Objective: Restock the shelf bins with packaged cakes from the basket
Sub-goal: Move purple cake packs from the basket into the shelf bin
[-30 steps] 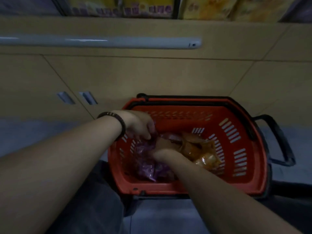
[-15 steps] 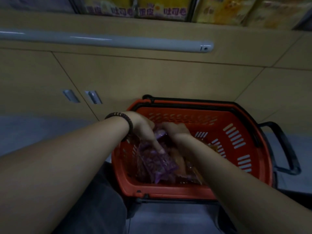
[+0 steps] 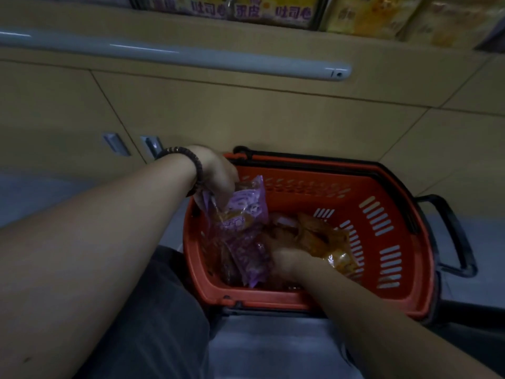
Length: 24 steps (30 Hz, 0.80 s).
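View: head.
Basket (image 3: 396, 214): red plastic, on the floor below the shelf bins (image 3: 273, 10).
Purple packs (image 3: 243, 212): bunched at the basket's left side, upper ends lifted to about rim level.
Left hand (image 3: 218, 170): fingers curled round the top of the purple packs.
Right hand (image 3: 289, 262): sunk among the packs; fingers hidden, so the grip cannot be told.
Orange packs (image 3: 328, 242): loose in the basket, just beside the right hand.
Handling, judged: light, soft, easily crushed; the film is slippery. Pinch the sealed end or cradle the flat faces.
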Motion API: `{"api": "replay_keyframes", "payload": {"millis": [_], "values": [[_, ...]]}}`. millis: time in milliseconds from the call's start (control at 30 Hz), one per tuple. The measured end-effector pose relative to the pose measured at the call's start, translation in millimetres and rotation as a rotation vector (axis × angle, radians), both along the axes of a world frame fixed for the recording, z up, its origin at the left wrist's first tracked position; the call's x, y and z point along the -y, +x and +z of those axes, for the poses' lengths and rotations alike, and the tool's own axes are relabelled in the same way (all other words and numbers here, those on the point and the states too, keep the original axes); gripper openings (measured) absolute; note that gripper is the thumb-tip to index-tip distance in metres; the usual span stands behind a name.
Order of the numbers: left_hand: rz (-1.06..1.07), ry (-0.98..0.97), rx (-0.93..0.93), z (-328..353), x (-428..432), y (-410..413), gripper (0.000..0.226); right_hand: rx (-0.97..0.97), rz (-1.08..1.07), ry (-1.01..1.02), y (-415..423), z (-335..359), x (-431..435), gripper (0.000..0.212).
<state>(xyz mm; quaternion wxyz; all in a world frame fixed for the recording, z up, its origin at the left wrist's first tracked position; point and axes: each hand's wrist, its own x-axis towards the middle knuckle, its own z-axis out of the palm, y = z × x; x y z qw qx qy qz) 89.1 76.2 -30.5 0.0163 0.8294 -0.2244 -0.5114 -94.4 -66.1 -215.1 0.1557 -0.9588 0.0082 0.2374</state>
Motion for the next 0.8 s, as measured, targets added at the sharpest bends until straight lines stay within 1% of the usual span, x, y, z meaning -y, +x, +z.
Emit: {"api": "replay_keyframes", "payload": {"millis": [67,133,200,233,300,367,400,433,467,500,533,600,633,667,733,767,800], "values": [[0.008,-0.002,0.034,0,1,1,0.042,-0.040,0.108,-0.170,4,-18,-7,0.100],[0.020,-0.004,0.053,1,1,1,0.043,-0.088,0.116,-0.208,9,-16,-15,0.101],[0.047,-0.010,0.071,1,2,1,0.044,-0.086,0.135,-0.248,12,-15,-18,0.101],[0.081,-0.022,0.084,1,3,1,0.042,-0.082,0.153,-0.284,13,-13,-18,0.097],[0.179,-0.063,0.078,3,5,1,0.039,-0.090,0.155,-0.324,15,-16,-19,0.081],[0.233,-0.096,0.039,6,8,-1,0.040,-0.080,0.129,-0.297,18,-15,-20,0.067],[0.232,-0.112,0.028,8,9,-1,0.047,-0.081,0.108,-0.280,20,-17,-20,0.063],[0.213,-0.115,0.029,9,9,-2,0.058,-0.081,0.086,-0.251,20,-18,-20,0.061],[0.191,-0.120,0.046,11,9,-2,0.071,-0.071,0.082,-0.217,20,-15,-18,0.060],[0.174,-0.127,0.070,10,9,0,0.080,-0.055,0.041,-0.132,20,-5,-16,0.059],[0.168,-0.149,0.098,8,8,2,0.082,-0.036,-0.020,-0.010,21,2,-11,0.057],[0.174,-0.183,0.126,6,5,6,0.076,-0.005,-0.132,0.213,21,26,2,0.056],[0.167,-0.186,0.134,5,4,7,0.077,-0.017,-0.161,0.271,23,40,11,0.054],[0.148,-0.194,0.141,6,4,8,0.081,-0.048,-0.204,0.355,23,53,21,0.049],[0.148,-0.228,0.164,9,3,9,0.093,-0.153,-0.367,0.625,20,77,44,0.029],[0.162,-0.244,0.182,9,2,10,0.091,-0.169,-0.417,0.724,17,91,55,0.024],[0.172,-0.267,0.198,7,2,12,0.079,-0.163,-0.446,0.783,14,105,65,0.031]]}}
